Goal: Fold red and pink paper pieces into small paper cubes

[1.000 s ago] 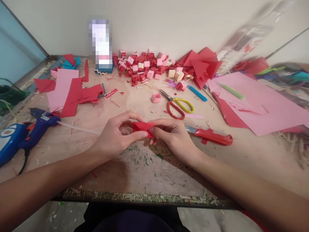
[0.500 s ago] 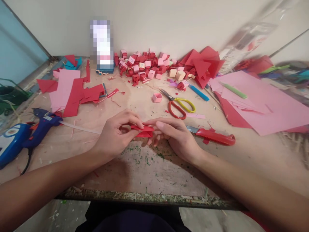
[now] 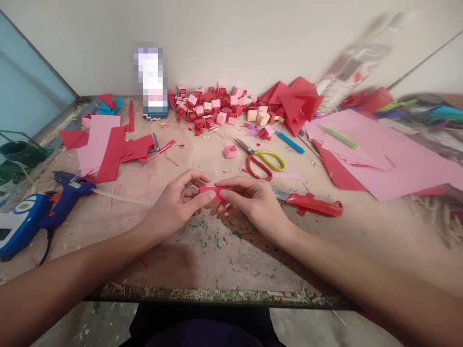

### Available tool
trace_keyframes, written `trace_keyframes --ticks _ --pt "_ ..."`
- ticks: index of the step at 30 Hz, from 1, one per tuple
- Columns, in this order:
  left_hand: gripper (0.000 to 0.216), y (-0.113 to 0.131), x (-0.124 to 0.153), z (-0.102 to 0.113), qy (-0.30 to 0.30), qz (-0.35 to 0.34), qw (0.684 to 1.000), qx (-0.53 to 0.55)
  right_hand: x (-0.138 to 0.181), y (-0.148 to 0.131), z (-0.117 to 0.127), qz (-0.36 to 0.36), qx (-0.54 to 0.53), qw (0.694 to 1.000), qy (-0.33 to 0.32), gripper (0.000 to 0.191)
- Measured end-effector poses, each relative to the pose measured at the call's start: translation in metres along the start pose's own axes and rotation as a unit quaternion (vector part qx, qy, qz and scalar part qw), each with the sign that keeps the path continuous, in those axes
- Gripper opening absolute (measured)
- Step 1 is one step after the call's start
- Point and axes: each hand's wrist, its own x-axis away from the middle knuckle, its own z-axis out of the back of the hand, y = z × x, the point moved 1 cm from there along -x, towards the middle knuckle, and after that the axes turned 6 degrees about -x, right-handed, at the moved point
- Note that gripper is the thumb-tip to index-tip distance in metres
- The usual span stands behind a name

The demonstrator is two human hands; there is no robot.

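Observation:
A small folded piece of red paper [image 3: 211,189] is held just above the table, with both thumbs pressing its near face. My left hand [image 3: 181,197] pinches its left end between thumb and fingers. At the right end, my right hand [image 3: 255,200] grips it the same way, its fingers curled behind the paper. Beyond the hands stands a small open pink paper box [image 3: 230,151]. Scissors [image 3: 258,159] with one red and one yellow handle lie just past my right hand. A red-handled utility knife [image 3: 313,203] rests to its right.
Many small red and pink paper boxes [image 3: 217,111] are heaped by the wall. A blue glue gun [image 3: 68,193] lies at left, near cut paper [image 3: 104,140]. A lit phone [image 3: 151,77] stands behind. Pink sheets [image 3: 390,159] spread at right, beside a clear bottle [image 3: 347,67].
The red paper now turns a flat face towards me, where a folded opening showed before. Both thumbs have come together on its near side. The view has shifted slightly.

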Motion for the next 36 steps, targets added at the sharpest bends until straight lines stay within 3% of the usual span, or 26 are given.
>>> trace_keyframes --ticks 5,15,23,36 --pt "0.019 -0.004 -0.003 0.003 -0.020 0.017 1.000 -0.002 0.001 0.002 -0.001 0.036 -0.002 0.999 0.007 0.019" --pt "0.021 -0.003 0.000 0.001 -0.004 -0.004 1.000 -0.030 0.000 -0.003 -0.003 -0.010 -0.015 1.000 -0.011 0.022" --pt "0.012 0.007 -0.001 0.009 0.066 -0.066 0.994 -0.060 -0.003 0.001 0.002 -0.021 -0.054 0.998 -0.022 0.021" --pt "0.011 0.003 0.000 0.009 0.092 -0.117 0.980 -0.135 -0.006 0.000 0.004 -0.034 -0.065 0.995 -0.063 0.017"
